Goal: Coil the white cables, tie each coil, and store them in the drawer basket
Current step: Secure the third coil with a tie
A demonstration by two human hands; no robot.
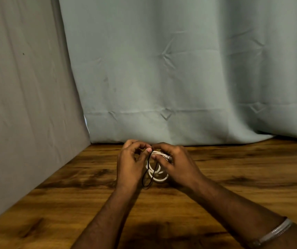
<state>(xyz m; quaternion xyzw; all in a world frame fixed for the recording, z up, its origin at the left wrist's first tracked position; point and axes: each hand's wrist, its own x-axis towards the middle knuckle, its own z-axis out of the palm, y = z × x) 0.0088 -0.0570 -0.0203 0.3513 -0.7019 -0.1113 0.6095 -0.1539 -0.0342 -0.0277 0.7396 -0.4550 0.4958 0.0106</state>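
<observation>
Tying off the white cable coil point(156, 172) mid-frame: both hands pinch it, left hand point(131, 163) and right hand point(175, 163). Keep the loops squeezed together while working the black tie point(148, 177) around, I'd say.

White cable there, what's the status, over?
Left hand and right hand both hold the coiled white cable above the wooden table. Black tie looped around the coil, hanging loose. No drawer basket in view.

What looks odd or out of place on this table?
Nothing stands out. Both hands, left and right, hold a neat white cable coil above the wooden table, with a thin black tie looped around it.
</observation>
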